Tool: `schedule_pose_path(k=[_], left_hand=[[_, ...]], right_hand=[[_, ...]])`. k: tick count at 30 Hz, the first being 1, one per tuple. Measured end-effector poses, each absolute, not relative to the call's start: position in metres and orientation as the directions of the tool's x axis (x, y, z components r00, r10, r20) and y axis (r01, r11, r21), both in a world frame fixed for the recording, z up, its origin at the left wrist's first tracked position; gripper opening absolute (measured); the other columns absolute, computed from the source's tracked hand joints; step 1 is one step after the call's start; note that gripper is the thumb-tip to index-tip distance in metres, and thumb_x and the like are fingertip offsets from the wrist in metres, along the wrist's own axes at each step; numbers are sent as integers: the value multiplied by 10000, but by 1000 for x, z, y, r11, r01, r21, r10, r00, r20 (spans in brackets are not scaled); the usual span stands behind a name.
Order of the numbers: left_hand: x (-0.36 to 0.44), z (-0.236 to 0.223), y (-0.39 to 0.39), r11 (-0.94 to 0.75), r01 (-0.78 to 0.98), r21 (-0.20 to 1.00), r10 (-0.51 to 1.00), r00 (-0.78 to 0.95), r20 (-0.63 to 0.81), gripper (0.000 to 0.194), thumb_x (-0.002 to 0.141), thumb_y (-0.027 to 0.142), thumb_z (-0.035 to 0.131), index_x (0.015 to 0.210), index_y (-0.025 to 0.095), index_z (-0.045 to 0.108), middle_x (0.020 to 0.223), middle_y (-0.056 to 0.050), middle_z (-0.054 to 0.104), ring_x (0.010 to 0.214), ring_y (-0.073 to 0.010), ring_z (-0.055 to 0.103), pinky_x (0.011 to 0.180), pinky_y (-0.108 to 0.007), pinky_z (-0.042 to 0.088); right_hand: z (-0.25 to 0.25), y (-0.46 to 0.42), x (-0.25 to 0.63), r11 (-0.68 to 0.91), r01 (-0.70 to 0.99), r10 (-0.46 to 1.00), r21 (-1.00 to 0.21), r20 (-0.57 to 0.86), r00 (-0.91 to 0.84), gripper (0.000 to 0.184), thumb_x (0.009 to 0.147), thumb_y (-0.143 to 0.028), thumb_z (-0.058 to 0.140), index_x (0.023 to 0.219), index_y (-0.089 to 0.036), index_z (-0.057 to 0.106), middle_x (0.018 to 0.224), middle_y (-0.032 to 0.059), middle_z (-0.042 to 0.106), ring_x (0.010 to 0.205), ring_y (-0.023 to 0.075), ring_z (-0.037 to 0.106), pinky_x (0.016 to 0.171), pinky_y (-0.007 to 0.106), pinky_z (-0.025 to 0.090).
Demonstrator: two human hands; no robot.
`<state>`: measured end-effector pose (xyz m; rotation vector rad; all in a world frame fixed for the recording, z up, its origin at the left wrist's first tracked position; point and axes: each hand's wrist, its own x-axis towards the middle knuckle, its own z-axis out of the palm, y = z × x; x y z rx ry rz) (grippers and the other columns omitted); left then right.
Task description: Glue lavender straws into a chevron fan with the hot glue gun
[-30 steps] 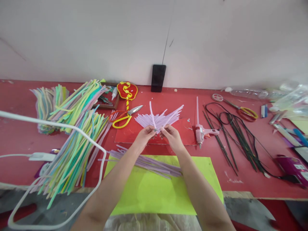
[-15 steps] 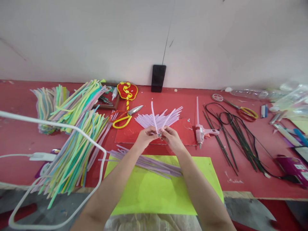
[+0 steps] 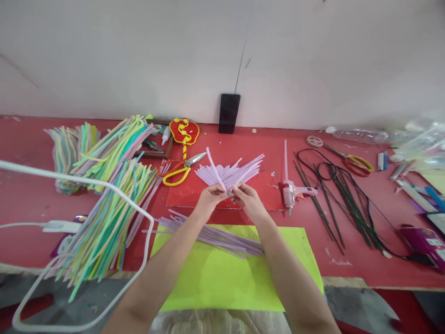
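Between my hands is a lilac pipe cleaner (image 3: pixel 214 170), bent into a V, with one arm rising to the left and the other to the right. My left hand (image 3: pixel 210 195) pinches it near the bend, and my right hand (image 3: pixel 245 195) pinches it just beside, fingertips almost meeting. Behind them, a heap of bent lilac pipe cleaners (image 3: pixel 208 175) lies nested on a red board (image 3: pixel 181 197). Straight lilac pipe cleaners (image 3: pixel 222 237) rest across a yellow-green sheet (image 3: pixel 229 283) under my forearms. The bend itself is partly covered by my fingers.
Bundles of coloured pipe cleaners (image 3: pixel 104 227) lie left, behind a white tubular frame (image 3: pixel 150 232). Scissors (image 3: pixel 181 169) sit beside the board. At right are a pink glue gun (image 3: pixel 290 191), dark green stems (image 3: pixel 351 208) and another pair of scissors (image 3: pixel 356 163). A phone (image 3: pixel 229 113) leans on the wall.
The left arm of the bent pipe cleaner has swung outward to the left, widening the V. My hands stay close together, nearly in place.
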<state>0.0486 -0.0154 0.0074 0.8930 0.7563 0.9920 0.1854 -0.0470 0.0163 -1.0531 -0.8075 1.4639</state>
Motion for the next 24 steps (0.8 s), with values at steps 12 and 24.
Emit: schedule_pose_path(k=[12,24], left_hand=[[50,6,-15,250,-332,910,929,348,-128,343,497,367,849,624,153,613,673,15,633,669,-116,570,691,-255,443],[44,7,-12,103,-40,994,978,187,-94,291,741,446,628,650,171,608,592,7,613,599,-134,571,628,-249,431]], right_hand=[[13,-45,190,-106,-245,991,-964,-122,50,352,682,-518,715,678,-198,567,614,-30,576,545,92,502,538,233,416],[13,-45,191,20,209,987,-978,53,152,288,789,-477,597,695,-208,552,668,3,598,661,152,551,660,270,441]])
